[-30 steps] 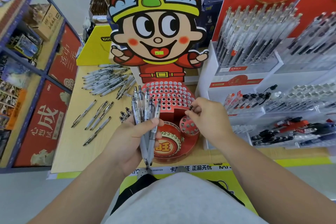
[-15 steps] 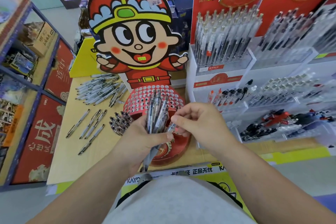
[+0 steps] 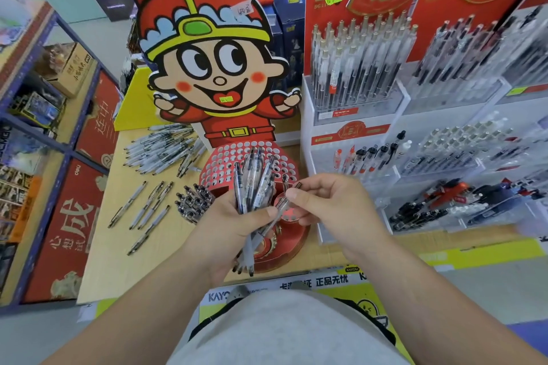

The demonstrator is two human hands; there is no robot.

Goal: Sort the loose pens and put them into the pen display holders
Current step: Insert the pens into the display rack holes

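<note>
My left hand [image 3: 225, 230] grips a bundle of clear pens [image 3: 252, 184] upright over the red display holder [image 3: 219, 167], whose top is full of round holes. My right hand [image 3: 329, 210] pinches the upper end of a single clear pen [image 3: 280, 210] that slants down into the bundle. On the wooden tabletop lie several loose pens [image 3: 145, 209] in a row, with a bigger heap of pens [image 3: 166, 151] behind them. A cluster of pens [image 3: 194, 201] stands in the holder's left side.
A tall cartoon cardboard figure [image 3: 207, 68] rises behind the holder. White display racks [image 3: 355, 115] filled with pens stand to the right. A blue shelf unit [image 3: 35, 127] with boxes runs along the left. The table's front edge [image 3: 133, 296] is near my body.
My right hand came back from the holder to the bundle and took hold of one pen. My left hand moved the bundle right, over the holder. The view tilted upward.
</note>
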